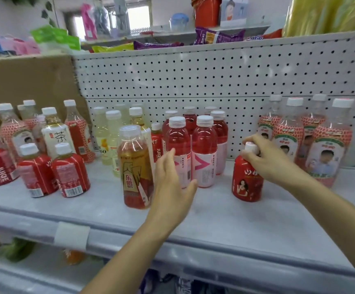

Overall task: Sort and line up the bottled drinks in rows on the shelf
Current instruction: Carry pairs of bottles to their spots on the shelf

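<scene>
A short red juice bottle (246,181) with a white cap stands alone on the white shelf (214,219), right of centre. My right hand (265,158) grips it by the cap and neck. My left hand (172,183) hovers with straight fingers in front of the pink drink bottles (204,153), which stand in two rows at the middle. Just left of that hand stands a gold-labelled amber bottle (136,168). Tall strawberry-patterned bottles (325,143) are lined up in rows at the right.
At the left stands a mixed crowd: red juice bottles (70,172), a white tea bottle (57,136), pale yellow bottles (110,139) and more strawberry-patterned ones. A pegboard wall (214,77) backs the shelf. Snack bags lie on top. A lower shelf (34,270) shows beneath.
</scene>
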Tool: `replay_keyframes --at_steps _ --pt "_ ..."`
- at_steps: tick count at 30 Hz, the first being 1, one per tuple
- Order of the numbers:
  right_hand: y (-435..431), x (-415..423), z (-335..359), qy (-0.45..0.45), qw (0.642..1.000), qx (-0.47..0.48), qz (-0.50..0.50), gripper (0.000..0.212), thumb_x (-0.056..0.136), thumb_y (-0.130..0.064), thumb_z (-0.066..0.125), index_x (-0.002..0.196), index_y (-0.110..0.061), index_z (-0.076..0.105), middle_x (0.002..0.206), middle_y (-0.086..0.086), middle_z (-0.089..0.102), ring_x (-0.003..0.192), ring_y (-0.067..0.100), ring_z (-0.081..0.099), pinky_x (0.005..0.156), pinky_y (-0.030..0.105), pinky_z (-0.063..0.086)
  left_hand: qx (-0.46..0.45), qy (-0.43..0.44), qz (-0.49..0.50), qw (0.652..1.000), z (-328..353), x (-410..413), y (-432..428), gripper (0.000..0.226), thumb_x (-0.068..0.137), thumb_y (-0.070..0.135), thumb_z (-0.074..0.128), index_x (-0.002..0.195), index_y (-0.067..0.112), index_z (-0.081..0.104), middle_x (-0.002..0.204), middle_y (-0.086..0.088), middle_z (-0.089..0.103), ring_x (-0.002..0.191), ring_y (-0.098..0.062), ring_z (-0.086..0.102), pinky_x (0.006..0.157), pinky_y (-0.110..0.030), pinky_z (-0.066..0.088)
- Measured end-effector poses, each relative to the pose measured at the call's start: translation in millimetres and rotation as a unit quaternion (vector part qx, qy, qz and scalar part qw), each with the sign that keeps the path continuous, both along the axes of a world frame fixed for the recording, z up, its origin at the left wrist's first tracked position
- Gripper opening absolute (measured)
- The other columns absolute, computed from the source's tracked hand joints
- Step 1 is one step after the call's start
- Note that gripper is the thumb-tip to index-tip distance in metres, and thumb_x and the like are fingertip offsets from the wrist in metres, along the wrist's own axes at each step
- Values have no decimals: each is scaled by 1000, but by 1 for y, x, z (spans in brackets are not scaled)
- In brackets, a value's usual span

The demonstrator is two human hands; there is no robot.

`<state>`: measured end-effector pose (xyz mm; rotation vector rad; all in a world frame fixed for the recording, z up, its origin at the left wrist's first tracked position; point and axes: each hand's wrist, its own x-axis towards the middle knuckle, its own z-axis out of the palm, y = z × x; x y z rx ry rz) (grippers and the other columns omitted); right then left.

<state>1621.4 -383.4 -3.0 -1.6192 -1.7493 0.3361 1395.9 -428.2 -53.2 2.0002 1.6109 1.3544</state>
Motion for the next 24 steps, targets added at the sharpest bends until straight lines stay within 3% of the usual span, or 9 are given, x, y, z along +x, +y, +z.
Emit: replay_keyframes --at_steps 4,9,13,17,20,24 --pt "-36 -18 -5 43 998 16 37 26 99 -31 54 123 -24 48 110 -1 56 99 17 56 74 32 45 156 33 81 984 -10 -30 -29 70 84 25 76 143 16 38 138 2 39 128 -9 34 113 -24 29" --pt "-63 -58 -8 66 993 54 83 21 97 -30 58 116 -25 50 100 -11 58 91 8 57 77 32 49 98 -36 106 989 -15 -63 -39 70 84 20 76 141 17 36 128 13 28 125 -5 29 114 -30 31" --pt "-72 -94 -11 82 987 64 120 20 96 -28 59 114 -22 51 100 -8 60 91 8 57 75 24 47 38 -99 92 990 -11 -82 -41 70 86 21 74 143 22 33 135 8 31 129 -8 33 116 -35 33" --pt "-73 -126 -12 102 986 50 123 19 98 -29 57 115 -24 49 101 -6 61 93 9 59 78 28 50 7 -130 81 988 -13 -106 -40 67 89 22 72 143 25 32 135 9 31 130 -14 40 114 -42 37" --pt "-72 -148 -18 136 984 42 108 20 98 -31 56 113 -23 47 98 -8 60 89 3 57 68 21 45 7 -133 71 989 -13 -130 -34 63 91 19 69 142 25 33 130 12 32 128 -12 40 115 -40 37" --pt "-73 -175 -29 209 973 63 78 14 96 -33 60 106 -29 51 99 -18 60 91 -4 57 68 16 41 34 -112 89 989 -8 -174 -13 66 91 20 70 144 23 32 138 6 34 129 -7 35 116 -32 32"
